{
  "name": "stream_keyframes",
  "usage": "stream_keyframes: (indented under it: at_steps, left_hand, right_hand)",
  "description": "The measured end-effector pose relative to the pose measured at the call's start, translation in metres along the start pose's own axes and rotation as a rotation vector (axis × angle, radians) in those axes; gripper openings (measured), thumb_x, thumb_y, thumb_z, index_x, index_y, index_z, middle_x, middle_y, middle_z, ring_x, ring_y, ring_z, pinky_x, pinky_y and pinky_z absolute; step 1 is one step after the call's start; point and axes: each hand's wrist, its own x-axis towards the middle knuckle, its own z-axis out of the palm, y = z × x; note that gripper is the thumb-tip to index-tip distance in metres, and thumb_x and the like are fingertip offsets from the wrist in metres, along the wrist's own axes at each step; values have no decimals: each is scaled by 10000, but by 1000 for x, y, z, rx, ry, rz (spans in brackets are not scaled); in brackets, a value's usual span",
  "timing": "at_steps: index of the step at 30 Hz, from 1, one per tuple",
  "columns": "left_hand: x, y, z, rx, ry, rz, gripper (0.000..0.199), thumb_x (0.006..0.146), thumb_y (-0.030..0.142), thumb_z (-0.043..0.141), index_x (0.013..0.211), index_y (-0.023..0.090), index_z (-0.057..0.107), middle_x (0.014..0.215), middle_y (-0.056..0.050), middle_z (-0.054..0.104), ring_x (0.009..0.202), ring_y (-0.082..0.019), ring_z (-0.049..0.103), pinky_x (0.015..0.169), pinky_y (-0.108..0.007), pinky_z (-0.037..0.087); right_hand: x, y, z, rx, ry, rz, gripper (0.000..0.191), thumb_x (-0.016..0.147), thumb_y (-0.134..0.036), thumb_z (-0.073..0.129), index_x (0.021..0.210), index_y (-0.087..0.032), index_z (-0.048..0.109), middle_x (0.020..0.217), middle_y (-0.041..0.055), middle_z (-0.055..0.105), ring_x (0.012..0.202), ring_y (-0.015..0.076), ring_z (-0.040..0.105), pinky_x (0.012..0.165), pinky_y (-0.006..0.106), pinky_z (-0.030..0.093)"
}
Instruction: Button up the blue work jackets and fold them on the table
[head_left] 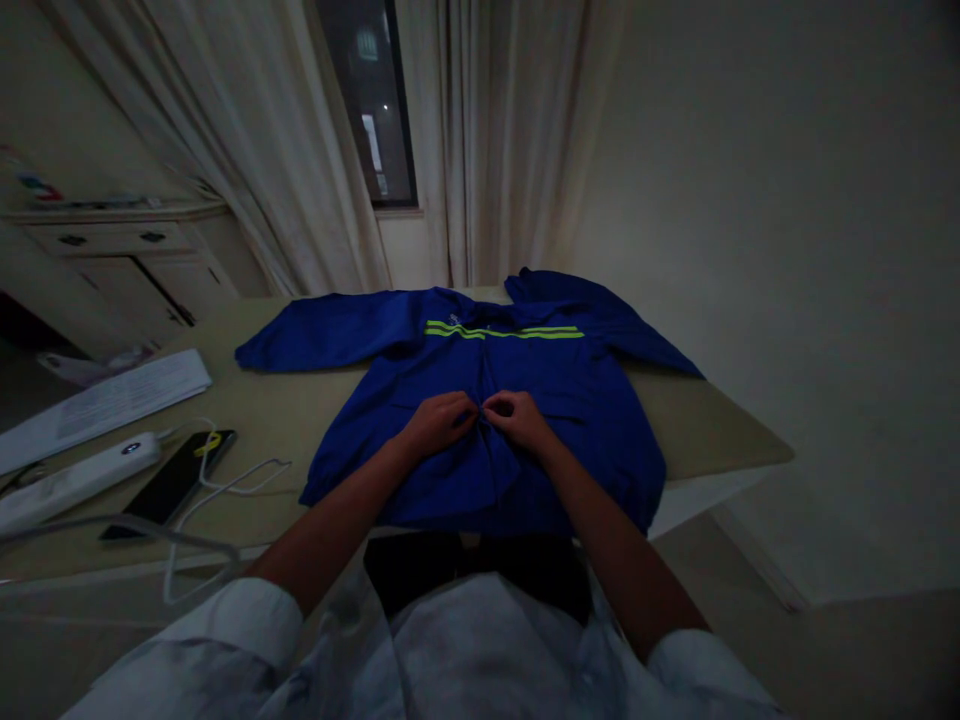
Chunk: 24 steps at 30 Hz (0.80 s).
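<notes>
A blue jacket (442, 375) with two yellow-green stripes across its chest lies spread on the table, its collar toward the window and its sleeves out to the sides. At the middle of its front opening, my left hand (442, 418) pinches one front edge. My right hand (521, 418) pinches the other edge just beside it, and the fingertips of both hands almost meet. Whatever fastener may sit between the fingers is too small and dark to make out. The lower hem hangs near the table's front edge, close to my body.
On the left of the table (262, 410) lie a white power strip (82, 480), a dark phone (169, 485), a looping white cable (247, 490) and printed papers (112, 405). Behind stand a cabinet (150, 260) and curtains (300, 140). A bare wall (787, 250) rises at right.
</notes>
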Motion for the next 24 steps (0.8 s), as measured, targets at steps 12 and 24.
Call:
stream_keyframes:
  at_steps: [12,24]
  left_hand:
    - [3,-4,6,-103,1,-214,106,931,233,603,933,208,706,889,-47,734,798,-193,675,733,-294,475]
    - [16,2,5,-618,41,-482,225,835,380,686,942,182,672,817,-27,728,730,-178,677,687,-284,495]
  right_hand:
    - [3,4,2,58,-33,54,204,798,-349,729,849,-156,772,689,18,692,609,138,589,586,243,438]
    - [-1,-2,5,-119,46,-69,63,827,-205,731,882,-174,728,731,-14,637,634,117,549,623,229,416]
